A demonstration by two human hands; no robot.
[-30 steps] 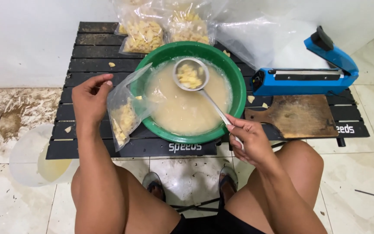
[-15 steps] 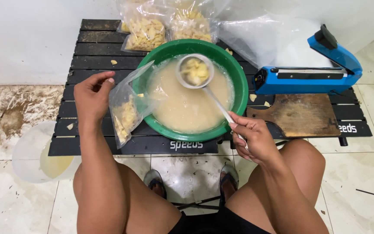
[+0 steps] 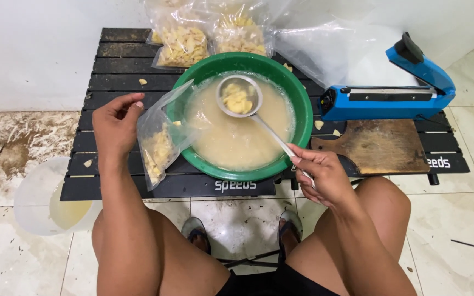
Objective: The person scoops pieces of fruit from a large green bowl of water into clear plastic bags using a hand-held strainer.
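Note:
A green basin full of cloudy pale liquid sits on a low black slatted table. My right hand grips the handle of a metal strainer ladle, whose bowl holds yellow pieces just above the liquid. My left hand pinches open a clear plastic bag that leans against the basin's left rim and has yellow pieces at its bottom.
Filled clear bags of yellow pieces lie behind the basin, beside loose plastic sheeting. A blue heat sealer and a wooden board occupy the table's right. A white bucket stands on the tiled floor at left.
The ladle has lifted slightly and stays over the basin's middle with its load. The left hand keeps the bag open at the rim.

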